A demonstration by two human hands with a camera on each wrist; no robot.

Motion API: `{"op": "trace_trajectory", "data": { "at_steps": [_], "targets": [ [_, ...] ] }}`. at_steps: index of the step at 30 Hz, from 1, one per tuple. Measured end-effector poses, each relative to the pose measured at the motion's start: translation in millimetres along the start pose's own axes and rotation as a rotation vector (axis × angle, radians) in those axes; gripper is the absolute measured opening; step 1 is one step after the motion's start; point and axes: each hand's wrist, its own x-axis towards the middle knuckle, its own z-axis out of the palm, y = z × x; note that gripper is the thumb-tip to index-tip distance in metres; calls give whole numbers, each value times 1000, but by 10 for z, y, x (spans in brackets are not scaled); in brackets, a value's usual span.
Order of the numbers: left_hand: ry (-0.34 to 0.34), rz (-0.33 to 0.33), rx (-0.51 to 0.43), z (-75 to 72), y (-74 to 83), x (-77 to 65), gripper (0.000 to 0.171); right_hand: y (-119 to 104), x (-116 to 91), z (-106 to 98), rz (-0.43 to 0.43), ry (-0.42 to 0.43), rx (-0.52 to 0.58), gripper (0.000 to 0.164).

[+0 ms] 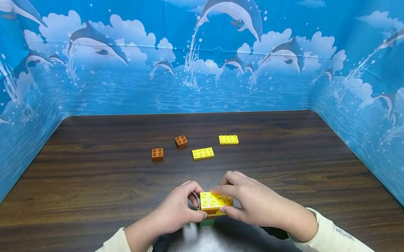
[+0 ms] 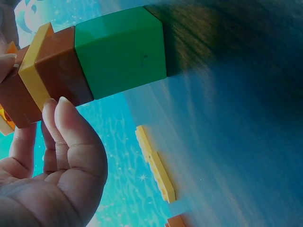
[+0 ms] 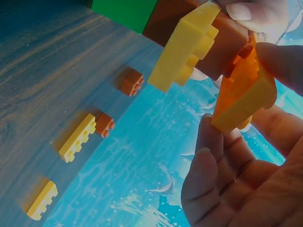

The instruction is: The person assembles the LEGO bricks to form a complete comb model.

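Note:
A stack of toy building bricks stands at the table's near side. Its base is a green brick (image 2: pixel 123 54), topped by a brown brick (image 2: pixel 64 64), a thin yellow plate (image 3: pixel 173 54) that juts out to the right, and another brown brick (image 3: pixel 225 47). My left hand (image 1: pixel 171 210) holds the stack's left side, thumb at the upper brown brick. Between thumb and fingers, my right hand (image 1: pixel 257 202) pinches a second yellow plate (image 1: pixel 208 200) at the top. In the right wrist view this plate sits tilted, with a gap above the upper brown brick's studs.
Farther back on the dark wooden table (image 1: pixel 100 172) lie two loose brown bricks (image 1: pixel 157 154) and two yellow plates (image 1: pixel 203 154). A blue dolphin-print curtain (image 1: pixel 140 87) rises along the table's back and sides.

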Motion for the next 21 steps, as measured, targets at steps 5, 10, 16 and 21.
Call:
{"op": "trace_trajectory", "data": {
  "at_steps": [5, 10, 16, 21],
  "targets": [
    [2, 3, 4, 5, 7, 1, 28, 1, -10, -10, -20, 9, 10, 38],
    [4, -4, -7, 9, 12, -4, 29, 1, -12, 6, -21, 10, 7, 39],
    [-3, -18, -36, 11, 13, -24, 32, 5, -15, 31, -18, 18, -1, 39],
    [-13, -42, -91, 6, 28, -62, 39, 13, -15, 38, -5, 21, 42, 38]
  ]
}}
